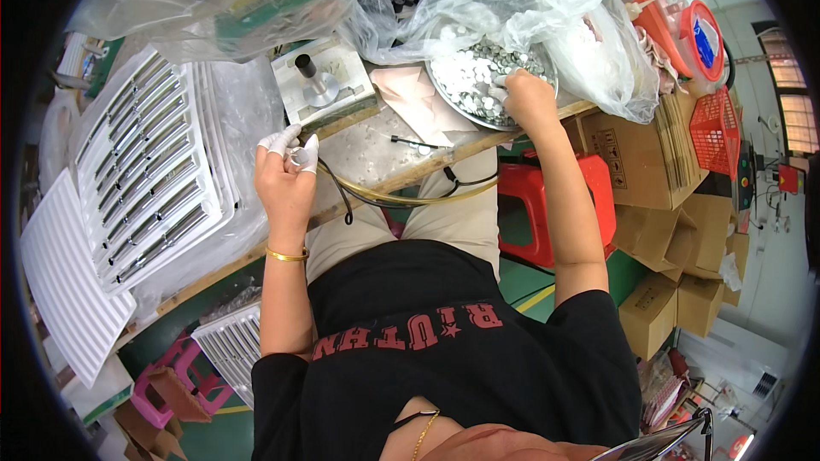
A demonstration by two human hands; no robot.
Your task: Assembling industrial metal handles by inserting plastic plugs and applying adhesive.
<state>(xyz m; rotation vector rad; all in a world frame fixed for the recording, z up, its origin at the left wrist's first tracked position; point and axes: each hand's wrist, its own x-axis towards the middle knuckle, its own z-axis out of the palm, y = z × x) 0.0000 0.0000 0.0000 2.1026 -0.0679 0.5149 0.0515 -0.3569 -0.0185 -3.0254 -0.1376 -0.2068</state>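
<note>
Grey, speckled worktable (369, 151) spans most of what I see from my distant seat. On its left lies a white ribbed tray (196, 90) of silver-and-black rods (181, 224). A round metal bowl (442, 96) sits near the table's front edge, ahead of the right forearm, with clear plastic crowding its far rim. Well left of it stands a pale block (352, 78), with a black-topped silver post (306, 67) upright on it.

The right hand (531, 102) reaches over the bowl's right half, fingers bent down among the pieces; I cannot tell how tightly they close or whether they have one. The left hand (284, 175) is palm-in just below the block, white-covered fingertips curled near the thumb; whether something small sits between them I cannot make out.

Smallest are the pale discs (468, 77), heaped loose inside the bowl. I judge they may slide or cling together, so I would pinch lightly by the edges, separate a single disc, and lift clear of the plastic.
</note>
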